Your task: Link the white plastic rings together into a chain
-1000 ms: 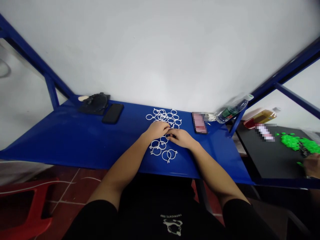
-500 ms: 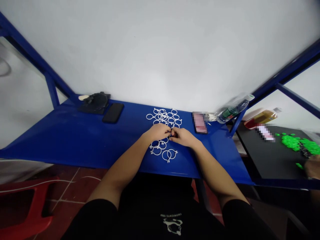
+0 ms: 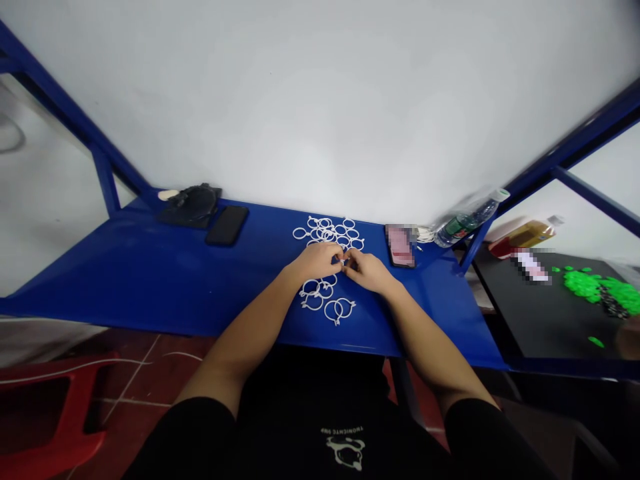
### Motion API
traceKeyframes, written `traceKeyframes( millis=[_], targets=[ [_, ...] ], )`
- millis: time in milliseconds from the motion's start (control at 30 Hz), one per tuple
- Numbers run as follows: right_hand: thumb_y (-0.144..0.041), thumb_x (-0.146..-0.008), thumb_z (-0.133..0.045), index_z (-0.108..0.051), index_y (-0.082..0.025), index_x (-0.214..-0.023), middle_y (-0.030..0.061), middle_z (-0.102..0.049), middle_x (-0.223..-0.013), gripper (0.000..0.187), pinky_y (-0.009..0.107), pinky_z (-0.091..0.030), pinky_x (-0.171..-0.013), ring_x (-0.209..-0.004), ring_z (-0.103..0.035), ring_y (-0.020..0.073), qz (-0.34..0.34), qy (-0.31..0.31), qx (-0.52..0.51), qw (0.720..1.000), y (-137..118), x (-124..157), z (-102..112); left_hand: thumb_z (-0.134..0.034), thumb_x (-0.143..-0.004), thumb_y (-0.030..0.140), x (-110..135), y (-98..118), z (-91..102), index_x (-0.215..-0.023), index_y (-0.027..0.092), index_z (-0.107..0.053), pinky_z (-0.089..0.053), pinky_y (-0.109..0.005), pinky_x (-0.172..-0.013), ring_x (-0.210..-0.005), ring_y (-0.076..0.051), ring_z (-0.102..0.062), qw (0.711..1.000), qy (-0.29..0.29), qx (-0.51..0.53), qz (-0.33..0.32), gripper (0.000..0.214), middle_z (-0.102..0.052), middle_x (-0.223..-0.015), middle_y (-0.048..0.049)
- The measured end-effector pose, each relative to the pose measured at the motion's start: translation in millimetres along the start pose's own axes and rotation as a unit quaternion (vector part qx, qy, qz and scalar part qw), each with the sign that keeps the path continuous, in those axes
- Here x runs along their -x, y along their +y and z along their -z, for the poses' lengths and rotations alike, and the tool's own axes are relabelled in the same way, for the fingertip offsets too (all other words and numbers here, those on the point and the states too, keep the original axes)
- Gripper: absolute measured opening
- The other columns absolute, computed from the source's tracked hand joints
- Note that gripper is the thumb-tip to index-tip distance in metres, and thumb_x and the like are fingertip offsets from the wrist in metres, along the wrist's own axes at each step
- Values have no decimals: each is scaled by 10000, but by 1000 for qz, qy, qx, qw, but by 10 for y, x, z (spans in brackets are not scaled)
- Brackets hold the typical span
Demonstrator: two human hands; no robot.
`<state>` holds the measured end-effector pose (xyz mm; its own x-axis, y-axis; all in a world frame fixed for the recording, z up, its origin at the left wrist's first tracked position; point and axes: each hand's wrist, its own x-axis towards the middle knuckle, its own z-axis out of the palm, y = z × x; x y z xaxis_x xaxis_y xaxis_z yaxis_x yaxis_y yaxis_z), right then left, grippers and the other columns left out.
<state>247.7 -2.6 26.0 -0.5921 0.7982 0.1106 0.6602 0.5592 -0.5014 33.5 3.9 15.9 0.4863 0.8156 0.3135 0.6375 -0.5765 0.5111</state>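
My left hand [image 3: 319, 260] and my right hand [image 3: 367, 270] meet over the middle of the blue table [image 3: 165, 267], fingertips pinched close together. A small white piece [image 3: 343, 261] shows between them; it looks like part of a white plastic ring, mostly hidden by the fingers. Beyond my hands lies a cluster of white curtain rings [image 3: 327, 233], each with a small eyelet. Nearer to me, below my hands, several more white rings [image 3: 313, 302] lie flat, and two of them [image 3: 339, 311] overlap.
A black phone [image 3: 227, 225] and a black plastic bag [image 3: 193, 205] lie at left. To the right are a second phone [image 3: 400, 245], a white cable [image 3: 425, 233] and a water bottle [image 3: 470, 220]. Another person's hand [image 3: 627, 340] is beside green pieces [image 3: 583, 283] on a black table [image 3: 520, 313].
My fingers have shifted slightly and a white piece now shows between them. The rings on the table lie as before. At right, the other person's hand has moved and a green piece shifted.
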Motion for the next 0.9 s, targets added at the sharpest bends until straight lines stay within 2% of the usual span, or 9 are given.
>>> traceKeyframes(
  millis=[167, 333, 533, 633, 800, 900],
  targets=[
    [-204, -943, -629, -676, -224, -1023, 27, -781, -887, 95, 260, -435, -657, -717, -696, 177, 8, 68, 6, 998, 34, -8, 10, -680, -876, 211, -15, -17, -43, -926, 215, -736, -512, -296, -769, -821, -168, -683, 999, 46, -5, -18, 76, -746, -892, -20],
    [-239, -963, -593, -710, -216, -997, 47, -781, -880, 124, 277, -465, -680, -729, -704, 189, 31, 119, 2, 992, 54, 7, -12, -686, -887, 230, -22, -26, -50, -886, 211, -763, -514, -276, -734, -737, -142, -674, 995, 92, 6, -33, 80, -759, -840, -13],
    [-269, -964, -575, -708, -209, -947, 43, -767, -825, 146, 274, -481, -653, -705, -703, 184, 34, 145, -35, 988, 48, 15, -39, -675, -897, 252, -32, -22, -35, -857, 230, -792, -543, -276, -741, -716, -132, -685, 994, 99, 34, -36, 125, -779, -826, -1],
    [-288, -955, -591, -714, -212, -939, 36, -758, -801, 145, 277, -495, -641, -683, -695, 180, 28, 178, -46, 983, 41, 15, -44, -651, -935, 264, -32, 10, -39, -884, 238, -795, -545, -275, -737, -733, -130, -690, 992, 113, 50, -34, 155, -794, -883, -8],
    [-358, -964, -628, -714, -228, -1159, 59, -784, -999, 249, 290, -546, -632, -663, -669, 159, 55, 215, -84, 972, 8, 11, -59, -682, -956, 299, -42, 61, -55, -936, 226, -789, -526, -270, -710, -730, -132, -673, 982, 169, 82, 6, 132, -787, -887, -18],
    [-337, -1008, -569, -715, -237, -1191, 76, -779, -1048, 254, 318, -580, -690, -715, -684, 172, 69, 241, -56, 966, 31, 0, -77, -702, -952, 334, -49, 53, -15, -920, 219, -788, -512, -270, -714, -707, -129, -657, 982, 165, 84, 28, 147, -770, -835, -13]
  ],
)
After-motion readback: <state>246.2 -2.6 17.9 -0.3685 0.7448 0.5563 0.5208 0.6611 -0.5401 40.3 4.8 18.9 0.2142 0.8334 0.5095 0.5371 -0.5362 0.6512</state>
